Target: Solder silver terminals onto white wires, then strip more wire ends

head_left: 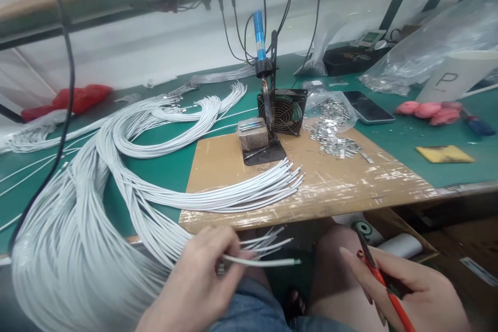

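Note:
My left hand (206,275) is closed around a bunch of white cables (171,238), whose ends stick out to the right past my fingers. One cable end (272,262) lies nearest my thumb and shows a bit of green at its tip. In my right hand (420,290) is a red-handled hand tool (389,290) with a dark metal end pointing up and left; its exact kind is hard to make out. The tool is apart from the cables, over my lap. Another fan of white cables (233,192) rests on the brown board (350,187) above my left hand.
A blue-handled soldering iron (259,36) stands in a holder beside a black fan (288,111). Small metal terminals (334,129) lie in a heap near a phone (368,107). A yellow sponge (444,154) sits at the right. Thick coils of cable (78,238) spill over the left edge.

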Tool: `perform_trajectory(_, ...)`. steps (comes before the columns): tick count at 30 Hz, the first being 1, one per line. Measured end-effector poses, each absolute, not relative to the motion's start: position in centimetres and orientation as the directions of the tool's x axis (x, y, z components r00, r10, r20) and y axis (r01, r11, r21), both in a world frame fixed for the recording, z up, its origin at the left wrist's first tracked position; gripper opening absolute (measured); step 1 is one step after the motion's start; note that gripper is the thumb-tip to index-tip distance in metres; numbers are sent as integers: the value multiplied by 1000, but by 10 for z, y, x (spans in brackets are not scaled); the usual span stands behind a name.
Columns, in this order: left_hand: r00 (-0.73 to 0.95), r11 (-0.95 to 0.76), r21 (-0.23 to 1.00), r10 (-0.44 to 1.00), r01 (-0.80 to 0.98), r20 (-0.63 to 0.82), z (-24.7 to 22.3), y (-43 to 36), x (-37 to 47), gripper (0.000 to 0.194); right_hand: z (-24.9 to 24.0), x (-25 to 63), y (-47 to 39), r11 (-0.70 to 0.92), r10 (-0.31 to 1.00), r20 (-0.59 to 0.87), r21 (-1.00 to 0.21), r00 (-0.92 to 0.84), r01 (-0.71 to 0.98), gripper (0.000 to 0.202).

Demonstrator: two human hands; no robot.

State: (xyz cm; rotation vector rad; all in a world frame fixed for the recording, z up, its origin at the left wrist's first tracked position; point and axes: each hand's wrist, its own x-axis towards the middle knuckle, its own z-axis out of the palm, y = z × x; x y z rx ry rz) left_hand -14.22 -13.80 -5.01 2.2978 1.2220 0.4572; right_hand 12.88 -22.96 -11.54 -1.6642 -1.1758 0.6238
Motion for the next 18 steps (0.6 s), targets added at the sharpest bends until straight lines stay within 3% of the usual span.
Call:
perform_trajectory(2, 620, -380, 673, 770, 634, -149, -41, -145, -128, 15, -116, 129, -230, -74, 913, 95, -918, 397, 390, 41)
perform_trajectory(4, 602, -267, 734, 763, 625, -235, -37, -148, -116, 15, -116, 126, -230, -65, 913, 96, -926, 396, 373, 38)
perform_trajectory(10, 559, -4, 922, 796, 387, -231, -35, -143, -107, 25, -109, 104, -224, 34, 931, 175, -914, 319, 404, 33)
perform_trajectory(18, 529, 204, 958, 800, 204, -283, -31, -143, -100, 24, -92, 80, -219, 48, 955, 154, -924, 253, 380, 33)
